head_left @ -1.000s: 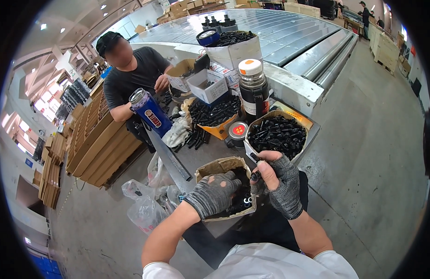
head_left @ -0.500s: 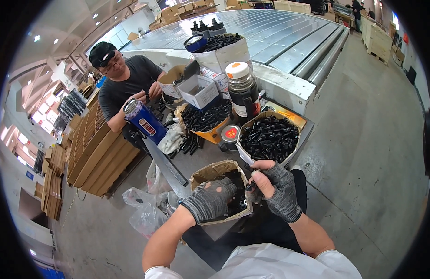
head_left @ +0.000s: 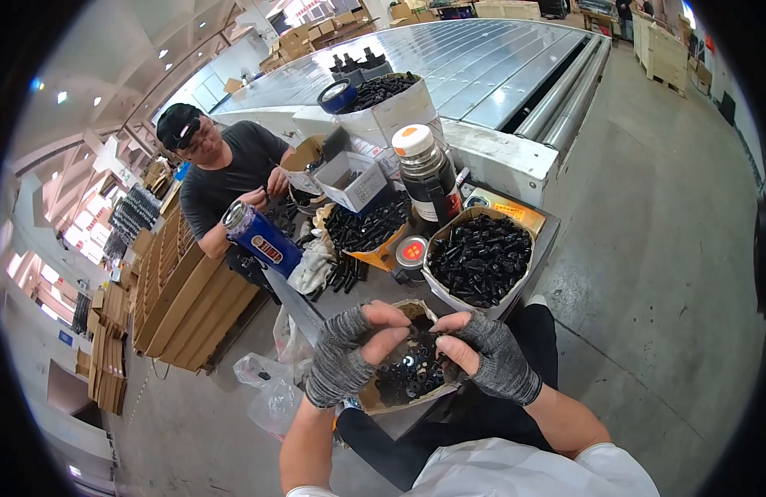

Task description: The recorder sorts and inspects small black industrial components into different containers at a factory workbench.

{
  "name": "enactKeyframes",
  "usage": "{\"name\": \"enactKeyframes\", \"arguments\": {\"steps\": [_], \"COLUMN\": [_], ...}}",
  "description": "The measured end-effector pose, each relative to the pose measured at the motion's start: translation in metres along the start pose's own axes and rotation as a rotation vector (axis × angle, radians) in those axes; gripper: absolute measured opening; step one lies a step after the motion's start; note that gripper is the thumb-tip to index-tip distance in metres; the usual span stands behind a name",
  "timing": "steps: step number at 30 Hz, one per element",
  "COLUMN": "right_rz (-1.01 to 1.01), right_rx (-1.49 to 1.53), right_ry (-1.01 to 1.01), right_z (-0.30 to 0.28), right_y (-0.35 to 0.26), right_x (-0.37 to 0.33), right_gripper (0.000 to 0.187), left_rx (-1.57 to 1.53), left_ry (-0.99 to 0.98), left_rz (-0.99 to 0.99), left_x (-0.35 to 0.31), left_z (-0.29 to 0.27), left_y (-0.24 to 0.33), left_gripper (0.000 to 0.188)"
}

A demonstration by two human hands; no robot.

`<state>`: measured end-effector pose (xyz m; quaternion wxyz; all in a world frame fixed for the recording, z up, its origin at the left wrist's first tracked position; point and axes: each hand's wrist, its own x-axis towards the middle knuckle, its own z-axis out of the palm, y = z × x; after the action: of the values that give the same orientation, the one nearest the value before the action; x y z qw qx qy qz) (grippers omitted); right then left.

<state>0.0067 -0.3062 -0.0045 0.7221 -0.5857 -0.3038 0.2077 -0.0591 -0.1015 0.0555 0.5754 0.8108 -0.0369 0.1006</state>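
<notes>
My left hand [head_left: 347, 352], in a grey fingerless glove, is above the near cardboard box [head_left: 406, 403], thumb and fingers brought together at the tips. Whatever they pinch is too small and dark to make out. Facing it, my right hand [head_left: 497, 356], gloved alike, pinches a small black part between thumb and forefinger, over the box's right side. The fingertips of both hands almost meet. Inside the box lie small black ring-like pieces [head_left: 416, 377]. Just beyond my right hand stands a carton full of short black cylindrical parts [head_left: 480, 258].
A lidded metal cup [head_left: 411, 252], a flask [head_left: 428, 178] and another box of black parts [head_left: 366, 222] stand farther back. A co-worker [head_left: 226, 166] sits at left beside a blue can [head_left: 263, 240]. A plastic bag [head_left: 275, 393] hangs left; a slatted metal platform [head_left: 457, 70] lies behind.
My left hand has lifted out of the near box and moved up toward my right hand, its fingers now pinched. The right hand has shifted slightly. The view has tilted a little.
</notes>
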Motion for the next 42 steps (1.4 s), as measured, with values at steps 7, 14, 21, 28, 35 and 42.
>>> {"name": "enactKeyframes", "arguments": {"steps": [7, 14, 21, 28, 35, 42], "right_rz": [-0.04, -0.026, -0.125, -0.141, -0.025, -0.109], "right_rx": [0.093, 0.075, -0.016, 0.005, 0.241, 0.156], "right_ry": [0.02, 0.09, 0.155, 0.248, 0.122, 0.211], "right_z": [0.003, 0.001, 0.001, -0.005, -0.004, -0.006], "right_y": [0.005, 0.017, 0.018, 0.032, 0.023, 0.029], "right_x": [0.001, -0.001, -0.004, -0.005, -0.013, -0.005], "right_gripper": [0.02, 0.025, 0.027, 0.025, 0.028, 0.028], "left_rx": [0.018, 0.262, 0.21, 0.238, 0.307, 0.289], "left_ry": [-0.029, -0.054, -0.135, -0.166, -0.115, -0.05], "left_rz": [-0.032, 0.199, 0.117, 0.106, 0.187, 0.192], "left_x": [0.003, 0.006, 0.012, 0.009, 0.013, 0.014], "left_z": [0.01, 0.019, 0.026, 0.041, 0.038, 0.043], "left_y": [-0.002, 0.006, 0.005, 0.01, 0.002, 0.013], "left_gripper": [0.012, 0.019, 0.023, 0.038, 0.02, 0.015]}}
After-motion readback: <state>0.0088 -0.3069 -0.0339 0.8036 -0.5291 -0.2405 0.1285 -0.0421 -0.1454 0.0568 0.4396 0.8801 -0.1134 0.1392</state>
